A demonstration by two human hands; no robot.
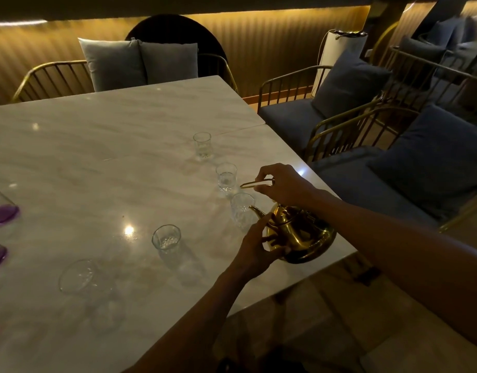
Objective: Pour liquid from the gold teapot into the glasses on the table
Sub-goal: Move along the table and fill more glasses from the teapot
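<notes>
Gold teapot [302, 235] is tilting toward a glass [241, 210] near the tabletop's [97, 157] right edge, right hand [284, 185] gripping its handle, left hand [254, 249] closing around its body.

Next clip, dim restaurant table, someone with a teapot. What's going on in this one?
A person holds a gold teapot over the corner of a marble table. The right hand grips its raised handle; the left hand steadies the body. The spout sits at the rim of the nearest glass. Whether liquid is flowing can't be made out. Other glasses stand nearby.
</notes>
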